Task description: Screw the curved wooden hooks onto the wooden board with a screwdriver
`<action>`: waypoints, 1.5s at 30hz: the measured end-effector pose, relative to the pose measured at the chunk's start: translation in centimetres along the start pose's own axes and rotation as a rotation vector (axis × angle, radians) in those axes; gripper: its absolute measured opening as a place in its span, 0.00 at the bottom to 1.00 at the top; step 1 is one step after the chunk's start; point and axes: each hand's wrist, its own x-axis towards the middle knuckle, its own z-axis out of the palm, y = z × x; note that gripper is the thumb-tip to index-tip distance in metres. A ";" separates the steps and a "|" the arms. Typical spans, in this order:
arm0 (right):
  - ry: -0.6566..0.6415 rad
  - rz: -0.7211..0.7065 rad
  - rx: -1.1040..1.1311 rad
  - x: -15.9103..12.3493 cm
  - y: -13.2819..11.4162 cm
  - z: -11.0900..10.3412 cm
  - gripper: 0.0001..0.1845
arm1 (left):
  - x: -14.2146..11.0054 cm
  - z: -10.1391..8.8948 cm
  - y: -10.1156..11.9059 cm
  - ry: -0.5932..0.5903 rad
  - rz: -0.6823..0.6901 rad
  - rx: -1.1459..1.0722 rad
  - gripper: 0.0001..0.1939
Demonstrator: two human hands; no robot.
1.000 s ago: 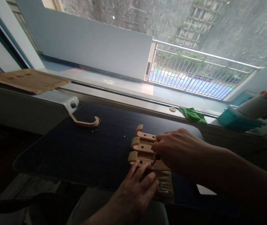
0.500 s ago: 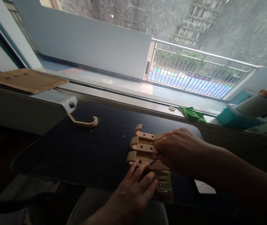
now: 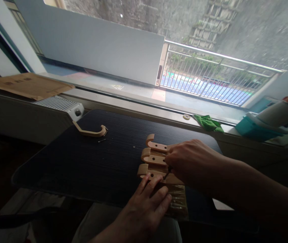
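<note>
Three pale wooden hooks lie side by side across a board (image 3: 178, 199) wrapped in shiny clear plastic: the far hook (image 3: 150, 138), the middle hook (image 3: 145, 155) and the near hook (image 3: 143, 168). Dark holes or screw heads mark their flat parts. My left hand (image 3: 145, 204) rests with outstretched fingers on the near hook and the board. Closed in a fist, my right hand (image 3: 188, 158) grips a screwdriver (image 3: 167, 173); its handle is hidden. The slim shaft slants down to a hole in the near hook, beside my left fingertips.
On the dark table (image 3: 88, 168), another wooden hook (image 3: 90, 133) lies at the far left, a small screw (image 3: 102, 140) near it. The windowsill bears a tape roll (image 3: 186, 116), a green cloth (image 3: 208, 123) and a teal box (image 3: 254, 126). A brown envelope (image 3: 30, 86) lies on the radiator (image 3: 61, 106).
My right hand has turned slightly, its knuckles a little to the left, while the screwdriver tip stays at the same hole. My left hand keeps its place on the near hook.
</note>
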 end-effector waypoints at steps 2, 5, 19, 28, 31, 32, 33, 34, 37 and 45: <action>0.022 0.014 -0.014 0.0 0.3 0.3 0.09 | 0.0 0.1 0.0 -0.007 0.002 -0.013 0.19; 0.010 0.045 -0.039 -0.2 0.4 0.4 0.09 | 0.0 0.1 -0.1 -0.016 0.002 -0.026 0.19; 0.005 -0.051 0.059 -0.1 0.1 0.1 0.10 | 0.2 -0.4 0.1 -0.018 -0.022 -0.028 0.19; -0.003 0.037 -0.008 -0.3 1.0 0.7 0.09 | 0.0 -0.1 -0.1 -0.065 -0.006 -0.050 0.20; 0.003 0.000 -0.015 -0.3 0.6 0.5 0.06 | 0.0 -0.3 0.0 -0.058 -0.007 -0.052 0.20; 0.011 -0.015 -0.012 -0.3 0.5 0.5 0.07 | 0.0 -0.3 0.0 -0.057 -0.007 -0.052 0.20; 0.018 -0.026 -0.007 -0.2 0.4 0.4 0.07 | 0.0 -0.3 0.0 -0.055 -0.009 -0.052 0.20; 0.015 -0.029 -0.002 -0.1 0.3 0.4 0.08 | 0.0 -0.3 0.0 -0.055 -0.010 -0.052 0.21; -0.012 -0.006 0.005 0.0 0.2 0.2 0.09 | 0.0 -0.2 -0.1 -0.057 -0.009 -0.056 0.22; -0.114 0.063 -0.047 0.0 0.2 -0.1 0.08 | -0.1 -0.1 -0.1 -0.077 -0.009 -0.071 0.21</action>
